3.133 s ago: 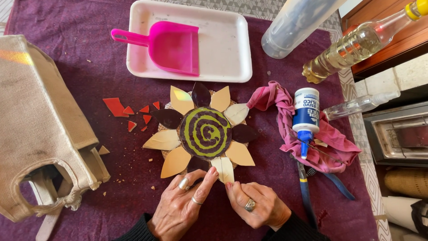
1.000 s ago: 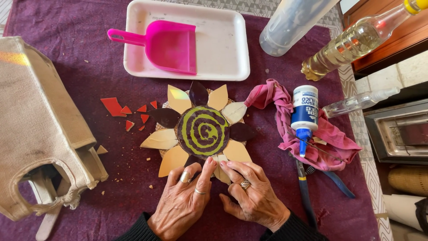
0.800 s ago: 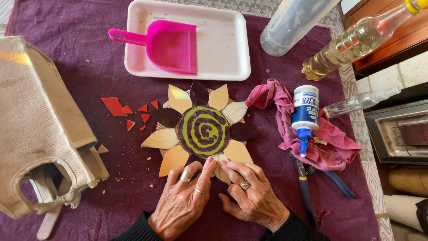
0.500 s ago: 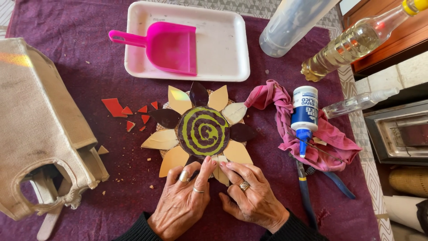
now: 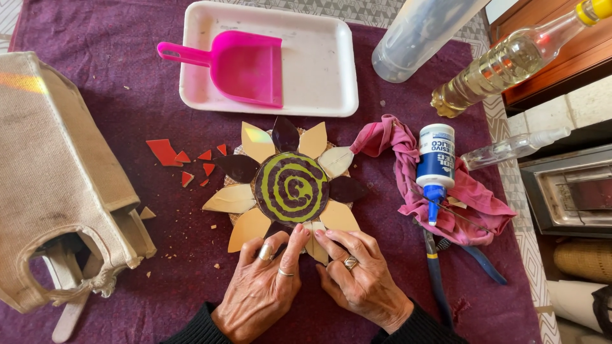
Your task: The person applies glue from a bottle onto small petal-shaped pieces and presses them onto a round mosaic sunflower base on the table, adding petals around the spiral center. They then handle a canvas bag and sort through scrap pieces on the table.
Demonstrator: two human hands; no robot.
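We press a pale petal (image 5: 315, 245) flat with the fingers of both hands (image 5: 264, 286) (image 5: 363, 280) at the bottom of the flower (image 5: 290, 188), which looks nearly full of petals.

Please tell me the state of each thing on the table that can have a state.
Glue bottle: lying on the pink rag, nozzle toward the person.
Pink dustpan: empty, in the white tray.
Oil bottle: lying down, capped.
Burlap bag: on its side, open.
Bottom petal: pressed by left hand and right hand.
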